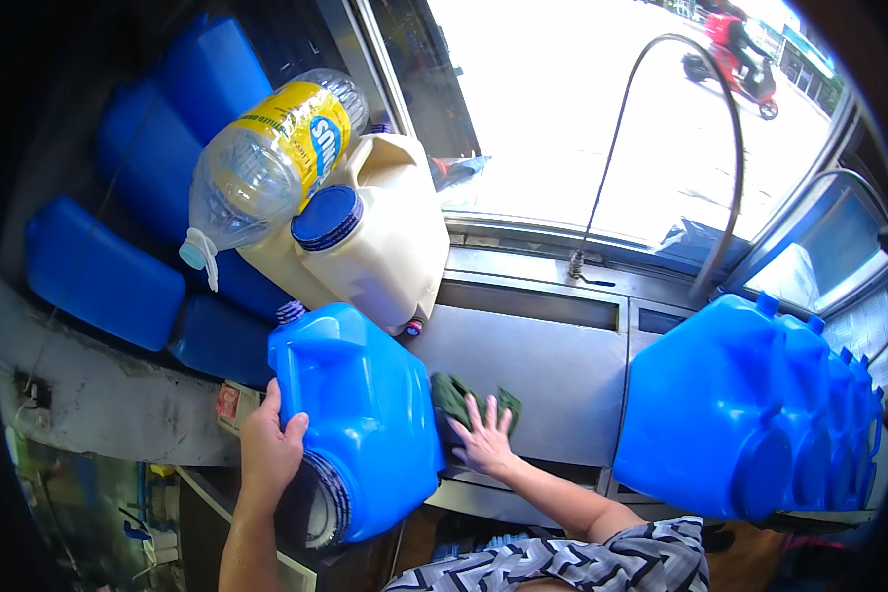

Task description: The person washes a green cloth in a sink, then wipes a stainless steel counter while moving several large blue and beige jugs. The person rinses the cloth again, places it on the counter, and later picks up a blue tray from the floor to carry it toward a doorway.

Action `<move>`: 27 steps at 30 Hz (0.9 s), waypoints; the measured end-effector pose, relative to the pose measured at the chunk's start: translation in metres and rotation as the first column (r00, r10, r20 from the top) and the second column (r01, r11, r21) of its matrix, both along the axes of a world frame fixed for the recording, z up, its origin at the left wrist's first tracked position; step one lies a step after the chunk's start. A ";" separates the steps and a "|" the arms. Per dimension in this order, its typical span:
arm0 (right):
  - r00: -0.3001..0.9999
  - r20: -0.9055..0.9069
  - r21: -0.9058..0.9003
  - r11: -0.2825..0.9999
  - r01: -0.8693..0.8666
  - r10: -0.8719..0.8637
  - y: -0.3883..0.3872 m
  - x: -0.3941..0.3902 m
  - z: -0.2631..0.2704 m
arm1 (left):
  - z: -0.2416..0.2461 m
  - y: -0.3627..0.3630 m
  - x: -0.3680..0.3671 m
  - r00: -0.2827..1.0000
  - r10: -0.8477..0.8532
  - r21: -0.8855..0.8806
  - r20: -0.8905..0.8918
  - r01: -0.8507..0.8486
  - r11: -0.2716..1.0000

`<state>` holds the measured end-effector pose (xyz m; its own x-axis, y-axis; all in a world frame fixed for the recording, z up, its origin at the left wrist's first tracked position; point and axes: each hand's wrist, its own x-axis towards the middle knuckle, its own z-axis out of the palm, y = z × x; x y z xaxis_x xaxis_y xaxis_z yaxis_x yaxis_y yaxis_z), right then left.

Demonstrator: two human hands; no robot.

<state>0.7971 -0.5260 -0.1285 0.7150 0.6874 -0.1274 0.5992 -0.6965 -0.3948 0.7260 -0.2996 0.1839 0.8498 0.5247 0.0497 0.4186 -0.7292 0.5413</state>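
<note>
A blue plastic water jug [370, 414] leans at the counter's front left. A dark patterned band [337, 492] rings its wide round mouth, which faces down and toward me; a similar band wraps the small spout [290, 312]. My left hand [270, 448] grips the jug's left side, thumb above the wide mouth. On the steel counter [540, 370], just right of the jug, my right hand [485, 444] lies flat with spread fingers over a crumpled dark green cloth [455, 396]. The palm side is hidden, and no closed grip on the cloth shows.
Several blue jugs [703, 414] stand in a row at right. Cream jugs [385, 229] at back left have a clear large bottle [266, 163] lying on them. More blue jugs [103, 274] fill the left. A hose [736, 148] arches before the window; outside, a person rides a red scooter [755, 81].
</note>
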 end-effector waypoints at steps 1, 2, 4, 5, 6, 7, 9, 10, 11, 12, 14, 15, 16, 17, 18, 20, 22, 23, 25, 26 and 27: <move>0.996 -0.092 -0.065 0.998 0.005 -0.011 -0.006 -0.004 -0.017 | 0.001 -0.001 0.004 1.000 -0.011 0.031 -0.026 0.012 0.999; 0.998 -0.057 -0.016 1.000 0.005 -0.006 -0.006 0.002 -0.035 | 0.001 -0.001 0.007 0.999 -0.025 0.041 -0.044 0.027 0.999; 1.000 0.029 -0.030 1.000 0.005 -0.004 0.014 0.025 -0.066 | 0.001 -0.005 0.012 1.000 0.017 0.064 -0.024 -0.015 0.998; 0.993 0.113 0.045 0.999 0.022 -0.027 0.035 0.049 -0.079 | 0.000 -0.006 0.013 0.999 0.046 0.044 -0.008 -0.045 0.998; 0.980 0.183 0.106 0.992 0.062 -0.081 0.059 0.076 -0.090 | -0.001 -0.007 0.014 0.999 0.017 0.030 0.028 -0.018 0.999; 0.963 0.235 0.136 0.985 0.106 -0.136 0.083 0.105 -0.098 | -0.002 -0.007 0.014 0.999 0.039 0.039 0.016 -0.040 0.998; 0.956 0.219 0.118 0.978 0.173 -0.196 0.123 0.164 -0.106 | -0.003 -0.006 0.013 0.997 0.056 -0.007 0.047 -0.056 0.998; 0.959 0.226 0.091 0.984 0.154 -0.171 0.130 0.190 -0.110 | -0.003 -0.005 0.013 0.997 0.072 0.030 0.035 -0.073 0.997; 0.954 0.275 0.089 0.991 0.103 -0.124 0.127 0.210 -0.113 | -0.002 -0.003 0.013 0.997 0.073 0.035 0.033 -0.074 0.997; 0.949 0.308 0.027 0.998 0.063 -0.069 0.120 0.228 -0.116 | -0.001 -0.001 0.013 0.995 0.096 0.014 0.026 -0.096 0.995; 0.917 0.349 0.034 0.980 0.196 -0.195 0.081 0.245 -0.124 | 0.000 0.003 0.016 0.994 0.099 -0.003 0.053 -0.098 0.995; 0.901 0.323 0.064 0.956 0.285 -0.290 0.049 0.251 -0.127 | 0.000 0.006 0.018 0.992 0.118 -0.050 0.051 -0.115 0.992; 0.875 0.322 0.082 0.932 0.354 -0.361 0.009 0.252 -0.129 | 0.001 0.010 0.021 0.997 0.068 -0.019 0.049 -0.067 0.998; 0.840 0.346 0.104 0.907 0.409 -0.418 -0.033 0.249 -0.130 | 0.001 0.016 0.026 0.999 0.006 0.020 0.051 -0.007 1.000; 0.808 0.355 0.093 0.878 0.470 -0.470 -0.074 0.244 -0.128 | 0.000 0.022 0.030 0.999 0.028 0.029 0.037 -0.029 0.999; 0.721 0.371 0.059 0.790 0.610 -0.585 -0.137 0.224 -0.124 | -0.002 0.029 0.034 0.994 0.020 -0.059 0.111 -0.013 0.998; 0.647 0.399 0.078 0.727 0.682 -0.650 -0.172 0.192 -0.117 | -0.005 0.032 0.035 0.995 0.036 -0.024 0.089 -0.034 0.999; 0.593 0.431 0.115 0.693 0.712 -0.680 -0.174 0.172 -0.115 | -0.005 0.033 0.035 0.994 0.090 -0.042 0.066 -0.088 0.995; 0.457 0.437 0.223 0.586 0.779 -0.775 -0.152 0.125 -0.113 | -0.005 0.032 0.033 0.996 0.023 0.016 0.089 -0.025 1.000; 0.436 0.442 0.193 0.558 0.807 -0.784 -0.128 0.098 -0.113 | -0.005 0.031 0.032 0.996 0.017 0.039 0.088 -0.020 0.999; 0.513 0.481 0.069 0.614 0.787 -0.711 -0.103 0.072 -0.113 | -0.005 0.031 0.032 0.995 0.000 0.039 0.099 -0.003 0.999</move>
